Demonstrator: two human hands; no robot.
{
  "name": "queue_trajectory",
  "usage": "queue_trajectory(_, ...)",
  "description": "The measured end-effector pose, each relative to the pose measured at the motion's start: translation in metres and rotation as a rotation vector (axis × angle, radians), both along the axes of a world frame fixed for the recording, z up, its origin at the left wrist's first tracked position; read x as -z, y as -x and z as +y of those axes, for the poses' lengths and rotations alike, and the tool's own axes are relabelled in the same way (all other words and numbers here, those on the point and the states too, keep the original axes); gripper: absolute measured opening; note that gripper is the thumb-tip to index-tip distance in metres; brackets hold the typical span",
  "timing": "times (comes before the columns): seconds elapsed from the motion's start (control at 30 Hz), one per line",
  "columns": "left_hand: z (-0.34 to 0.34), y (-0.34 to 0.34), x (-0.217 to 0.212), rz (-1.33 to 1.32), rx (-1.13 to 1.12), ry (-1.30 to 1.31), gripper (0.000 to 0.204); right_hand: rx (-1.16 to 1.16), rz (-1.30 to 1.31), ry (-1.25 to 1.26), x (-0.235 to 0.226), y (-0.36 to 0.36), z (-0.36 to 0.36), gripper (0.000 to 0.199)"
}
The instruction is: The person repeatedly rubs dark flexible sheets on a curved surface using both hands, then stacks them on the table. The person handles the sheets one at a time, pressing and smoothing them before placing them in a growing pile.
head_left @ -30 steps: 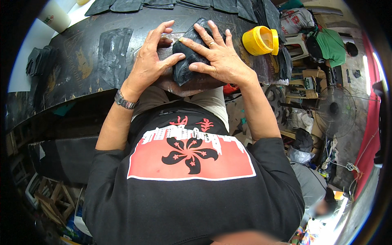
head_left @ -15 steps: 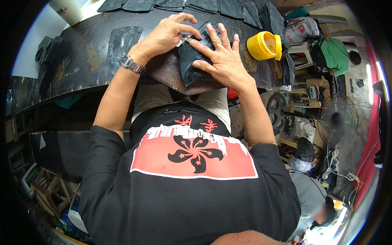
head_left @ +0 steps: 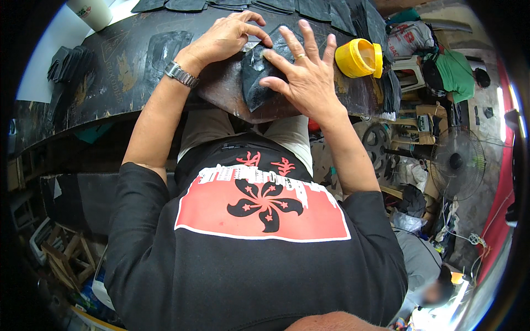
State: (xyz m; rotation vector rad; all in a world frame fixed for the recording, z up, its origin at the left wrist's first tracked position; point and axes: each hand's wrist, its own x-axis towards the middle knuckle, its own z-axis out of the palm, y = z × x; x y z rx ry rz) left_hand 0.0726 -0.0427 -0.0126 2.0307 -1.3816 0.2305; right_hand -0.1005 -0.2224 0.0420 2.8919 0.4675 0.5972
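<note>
Dark leather, or a leather-like sheet, is how we read the black cut piece [head_left: 262,74] lying flat on the counter [head_left: 138,77], near its front edge and right in front of us. We judge it light, thin and limp: it should bend and slide before it lifts, and the surface looks smooth enough to slip under dry fingers.

Left hand [head_left: 223,38]: fingers curled, tips pressed at the piece's far left corner, pinching or pinning it; we cannot tell which. Right hand [head_left: 306,77]: spread wide and flat, palm down across the piece's right half, holding it against the counter.

Best hold, in our judgement: an edge or corner, with one palm kept on top to stop creep.

Room: a yellow tub [head_left: 359,58] sits just right of the right hand, near enough to knock. A row of more dark cut pieces [head_left: 309,8] lies along the far side. A white cup [head_left: 91,11] stands far left, well apart. The counter's near edge drops off just below the piece; the left stretch of the counter gives the freest room.
</note>
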Motion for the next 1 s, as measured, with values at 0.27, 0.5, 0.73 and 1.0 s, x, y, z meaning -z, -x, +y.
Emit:
queue_trajectory(0.27,0.002,-0.009,0.007,0.181,0.039,-0.024,0.038,-0.125,0.152,-0.095,0.016,-0.009,0.010,0.063)
queue_trajectory(0.5,0.004,-0.007,0.004,0.109,0.033,-0.047,0.042,-0.155,0.236,-0.099,0.013,0.013,0.010,0.065)
queue_trajectory(0.73,0.003,0.002,-0.005,0.225,0.043,-0.070,0.039,-0.227,0.261,-0.194,0.011,0.034,0.012,0.064)
queue_trajectory(1.0,0.006,0.005,-0.008,0.263,0.059,-0.078,0.037,-0.267,0.152,-0.505,-0.024,0.030,-0.014,0.028)
